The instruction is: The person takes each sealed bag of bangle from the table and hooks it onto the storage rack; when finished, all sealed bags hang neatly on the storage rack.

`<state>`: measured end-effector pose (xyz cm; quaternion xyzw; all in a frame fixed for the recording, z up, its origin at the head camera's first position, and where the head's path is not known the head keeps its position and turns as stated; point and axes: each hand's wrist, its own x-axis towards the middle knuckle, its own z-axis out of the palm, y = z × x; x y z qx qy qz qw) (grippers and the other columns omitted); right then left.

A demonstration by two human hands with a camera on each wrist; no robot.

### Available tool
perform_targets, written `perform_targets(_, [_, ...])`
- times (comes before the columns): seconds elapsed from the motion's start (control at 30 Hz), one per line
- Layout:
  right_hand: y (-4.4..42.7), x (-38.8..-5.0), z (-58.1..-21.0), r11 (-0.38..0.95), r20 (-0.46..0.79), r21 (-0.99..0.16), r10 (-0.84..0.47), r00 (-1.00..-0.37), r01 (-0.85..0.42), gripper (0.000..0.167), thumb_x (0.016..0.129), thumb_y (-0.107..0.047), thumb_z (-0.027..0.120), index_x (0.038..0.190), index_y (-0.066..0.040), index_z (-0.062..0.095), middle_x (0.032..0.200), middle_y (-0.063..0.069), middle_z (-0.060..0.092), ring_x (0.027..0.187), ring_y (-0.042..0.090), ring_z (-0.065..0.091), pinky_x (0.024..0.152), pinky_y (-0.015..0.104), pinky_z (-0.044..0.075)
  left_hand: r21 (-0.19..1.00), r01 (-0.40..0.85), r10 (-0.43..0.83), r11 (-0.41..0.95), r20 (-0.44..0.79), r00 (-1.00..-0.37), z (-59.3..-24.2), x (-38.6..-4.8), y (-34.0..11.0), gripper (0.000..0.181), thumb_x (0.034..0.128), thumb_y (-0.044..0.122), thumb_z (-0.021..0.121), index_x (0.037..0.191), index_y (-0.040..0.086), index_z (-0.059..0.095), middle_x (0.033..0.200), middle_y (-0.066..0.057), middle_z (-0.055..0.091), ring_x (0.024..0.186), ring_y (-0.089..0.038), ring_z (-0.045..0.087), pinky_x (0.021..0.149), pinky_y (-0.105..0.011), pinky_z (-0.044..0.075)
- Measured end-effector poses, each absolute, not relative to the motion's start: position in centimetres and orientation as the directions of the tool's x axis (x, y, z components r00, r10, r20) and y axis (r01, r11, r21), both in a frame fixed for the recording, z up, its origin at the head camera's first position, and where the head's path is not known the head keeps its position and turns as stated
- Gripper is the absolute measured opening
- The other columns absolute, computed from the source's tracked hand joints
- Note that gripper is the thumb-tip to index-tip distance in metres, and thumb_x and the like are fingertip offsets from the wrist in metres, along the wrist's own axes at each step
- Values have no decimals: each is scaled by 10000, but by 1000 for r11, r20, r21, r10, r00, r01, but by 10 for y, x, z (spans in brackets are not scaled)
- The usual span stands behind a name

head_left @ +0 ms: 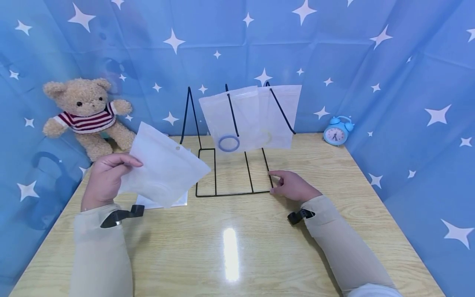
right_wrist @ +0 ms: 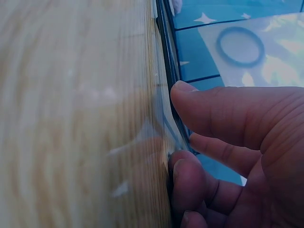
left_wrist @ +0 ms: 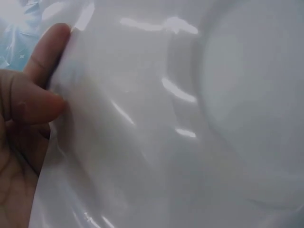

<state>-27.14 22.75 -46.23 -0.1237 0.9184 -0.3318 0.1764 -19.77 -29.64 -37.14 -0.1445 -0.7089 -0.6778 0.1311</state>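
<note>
My left hand (head_left: 105, 177) pinches a translucent plastic bag (head_left: 165, 165) by its edge between thumb and fingers, tilted above the table. A faint pale round shape (left_wrist: 204, 95) shows through it in the left wrist view. To its right stands a black wire rack (head_left: 230, 194). My right hand (head_left: 293, 185) grips the rack's front right corner with thumb and fingers. Two similar bags rest in the rack's uprights: the nearer bag (head_left: 243, 111) holds a blue ring (head_left: 229, 136), the one behind it (head_left: 287, 123) a pale yellow ring (head_left: 269, 136).
Under the held bag a white flat sheet or packet (head_left: 182, 201) lies on the wooden table (head_left: 185, 251). A teddy bear (head_left: 87, 99) sits at the back left, and a blue alarm clock (head_left: 335, 134) stands at the back right. Blue star-patterned cloth (head_left: 215, 24) hangs behind.
</note>
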Motion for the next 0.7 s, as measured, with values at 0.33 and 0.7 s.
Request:
perform_targets(0.33, [227,-272,-462,752,-247,-651,-341,-907,-106,695,977,-255,773,1602,-184,476,708,10,493,611,194,427,557,341,406,919,390,32,51,389,-921,-371,-201,-290,338,981,-160,477,966,-56,798,1023,58,782,960,-115,646,800,-204,518])
perform_targets(0.7, [227,-272,-461,749,-244,-653,-347,-905,-111,703,976,-254,776,1605,-178,471,710,12,492,625,202,434,571,353,405,940,322,42,116,319,-947,-372,-202,-289,338,1014,-106,476,1067,-22,800,1144,97,759,1105,-126,578,849,-234,443])
